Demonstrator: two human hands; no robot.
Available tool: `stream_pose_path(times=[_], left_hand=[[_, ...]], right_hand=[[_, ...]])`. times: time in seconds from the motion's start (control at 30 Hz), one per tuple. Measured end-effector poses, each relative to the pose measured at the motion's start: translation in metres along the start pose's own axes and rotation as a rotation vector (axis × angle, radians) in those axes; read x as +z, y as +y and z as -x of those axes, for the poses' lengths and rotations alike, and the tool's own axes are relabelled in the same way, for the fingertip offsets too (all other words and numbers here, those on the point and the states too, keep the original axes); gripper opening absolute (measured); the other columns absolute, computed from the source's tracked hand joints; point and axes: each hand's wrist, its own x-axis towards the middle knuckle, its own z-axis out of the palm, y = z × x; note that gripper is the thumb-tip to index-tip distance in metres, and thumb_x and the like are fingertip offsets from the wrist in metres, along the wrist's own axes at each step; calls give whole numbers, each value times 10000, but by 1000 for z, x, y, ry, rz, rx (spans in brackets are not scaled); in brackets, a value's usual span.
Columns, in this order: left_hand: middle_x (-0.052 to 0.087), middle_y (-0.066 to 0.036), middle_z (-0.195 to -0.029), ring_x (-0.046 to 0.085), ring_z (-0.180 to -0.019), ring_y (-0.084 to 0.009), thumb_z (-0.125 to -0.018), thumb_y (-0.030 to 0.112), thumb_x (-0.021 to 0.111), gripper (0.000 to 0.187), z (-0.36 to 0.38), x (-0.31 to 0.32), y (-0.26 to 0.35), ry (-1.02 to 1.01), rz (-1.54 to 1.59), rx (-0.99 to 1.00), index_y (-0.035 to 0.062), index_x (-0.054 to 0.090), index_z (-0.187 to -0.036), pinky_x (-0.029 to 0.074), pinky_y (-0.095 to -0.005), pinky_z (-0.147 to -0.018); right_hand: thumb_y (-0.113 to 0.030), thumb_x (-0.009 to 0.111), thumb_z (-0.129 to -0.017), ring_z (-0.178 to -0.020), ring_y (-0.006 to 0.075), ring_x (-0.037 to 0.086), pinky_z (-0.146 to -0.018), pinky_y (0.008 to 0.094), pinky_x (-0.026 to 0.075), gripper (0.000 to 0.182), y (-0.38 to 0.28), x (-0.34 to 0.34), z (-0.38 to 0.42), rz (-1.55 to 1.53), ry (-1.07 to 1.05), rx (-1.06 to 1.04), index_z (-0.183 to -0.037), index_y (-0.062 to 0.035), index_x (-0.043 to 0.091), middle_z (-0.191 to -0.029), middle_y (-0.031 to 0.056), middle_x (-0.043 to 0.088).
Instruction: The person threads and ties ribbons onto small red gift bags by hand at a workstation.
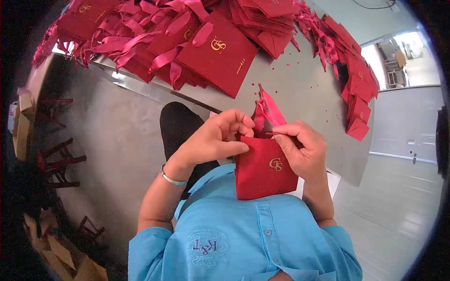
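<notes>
A small red paper gift bag (260, 180) with a gold logo stands upright against my body, its mouth facing away from me. My left hand (222, 138) is at the left of its rim, thumb on the front face and curled fingers over the edge. At the right of the mouth, my right hand (303, 147) pinches thumb and forefinger together at the rim, where a pink ribbon (273, 108) comes down to the fingers. The ribbon rises in a loop beyond the bag, and its lower end is hidden by my right fingers.
Piled red bags (218, 54) with pink ribbons cover the far left of the grey table (300, 84). More bags (358, 93) lie along its right edge. Small red dots are scattered over the tabletop. Wooden stools (61, 164) and an open cardboard box (65, 255) stand at left.
</notes>
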Motion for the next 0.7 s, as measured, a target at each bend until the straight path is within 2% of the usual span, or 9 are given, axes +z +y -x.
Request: stream_pose_path(times=[0.03,0.07,0.13,0.33,0.47,0.53,0.7], left_hand=[[618,-92,-985,552,-700,-51,-761,-127,586,420,-1,1,-1,-2,-70,19,9,466,-1140,451,-180,-550],[618,-92,-985,552,-700,-51,-761,-127,586,420,-1,2,1,-4,-70,21,9,466,-1140,451,-180,-550],[628,-95,-1006,588,-842,-75,-742,-144,617,453,-1,6,10,30,-156,-83,9,473,-1143,488,-198,-657],[651,-89,-984,609,-852,-83,-751,-172,566,443,-2,8,5,-1,10,-103,5,479,-1148,494,-195,-678],[654,-83,-973,612,-805,-73,-744,-175,561,430,-3,6,6,-28,121,-113,10,485,-1125,485,-178,-639],[644,-80,-973,597,-802,-83,-787,-163,517,385,-4,3,2,-53,139,-176,4,469,-1130,461,-178,-583],[640,-69,-954,584,-739,-68,-785,-153,526,373,-5,0,-6,-45,221,-163,11,471,-1116,432,-168,-529]], right_hand=[[-5,692,-783,-648,136,569,-575,245,434,94,-1,0,0,15,-10,-1,-871,-3,657,-750,69,631],[-6,691,-785,-648,137,571,-576,244,436,96,-2,-1,-1,30,-22,-3,-874,-2,657,-751,71,632],[-7,692,-786,-649,138,573,-577,245,437,96,-1,0,-1,25,-22,2,-875,-2,657,-754,72,633],[-9,691,-789,-656,141,581,-586,246,441,98,-3,2,-2,2,-48,21,-881,0,658,-763,75,635],[-12,691,-791,-658,141,579,-589,244,441,100,-3,4,-2,6,-41,5,-885,-2,656,-762,75,632],[-14,691,-792,-660,142,579,-589,245,441,103,-3,4,-2,16,-43,0,-888,-3,655,-766,75,632],[-22,688,-797,-679,151,589,-605,251,449,107,-2,5,-2,36,-55,3,-897,-5,652,-783,78,636]])
